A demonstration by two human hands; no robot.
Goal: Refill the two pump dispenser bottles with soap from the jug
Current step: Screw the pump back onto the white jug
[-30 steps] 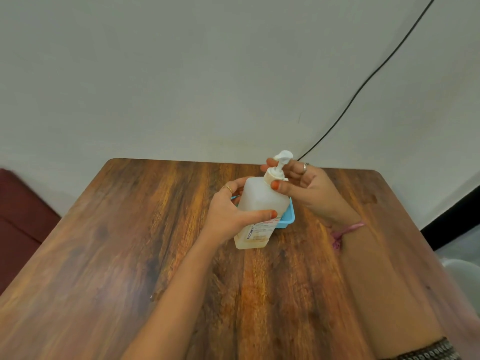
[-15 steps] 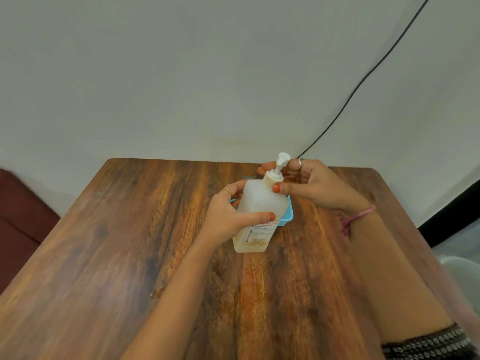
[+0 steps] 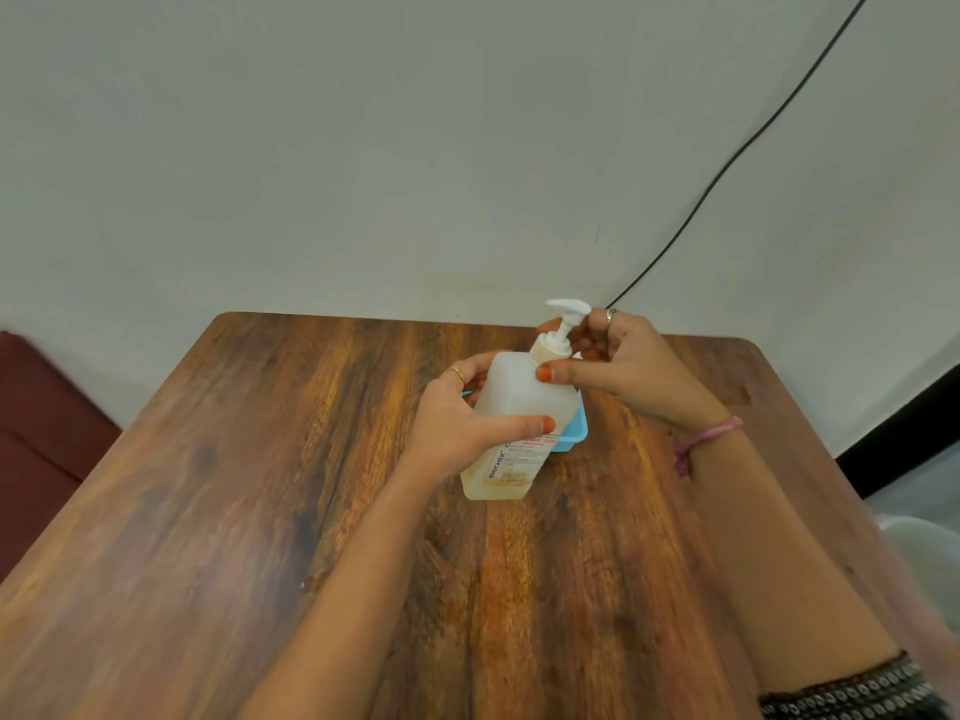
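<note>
Pump dispenser bottle (image 3: pixel 522 407) stands on the wooden table (image 3: pixel 218 511), a bit past centre toward 1 o'clock, tilted slightly so its top leans away toward the wall. Translucent white body, printed label low on the front, a thin layer of pale yellowish liquid at the bottom, otherwise looks near empty.

Left hand (image 3: pixel 457 418) is wrapped around the bottle body from the 9 o'clock side, thumb across the front, orange-painted nail, gold ring on one finger. Right hand (image 3: pixel 618 363) is closed on the tan collar (image 3: pixel 545 350) under the white pump head (image 3: pixel 568 307), thumb at the front, the other fingers curled behind the stem, silver ring visible. Pump nozzle points toward 9 o'clock. Can't tell whether the collar is loose or tight.

Right behind the bottle at 12 to 2 o'clock sits a small blue tray (image 3: pixel 574 433), mostly hidden by the bottle and the left hand; its contents can't be seen. It's touching or just beside the bottle base.

Pink thread band (image 3: pixel 706 439) on the right wrist, dark patterned sleeve (image 3: pixel 852 693) at the 5 o'clock corner. Black cable (image 3: pixel 753 132) runs down the pale wall (image 3: pixel 363 148) from 1 o'clock to the table's far edge. Dark red seat (image 3: pixel 41 433) at 9 o'clock off the table, whitish object (image 3: pixel 919 553) at 4 o'clock, unclear what.
</note>
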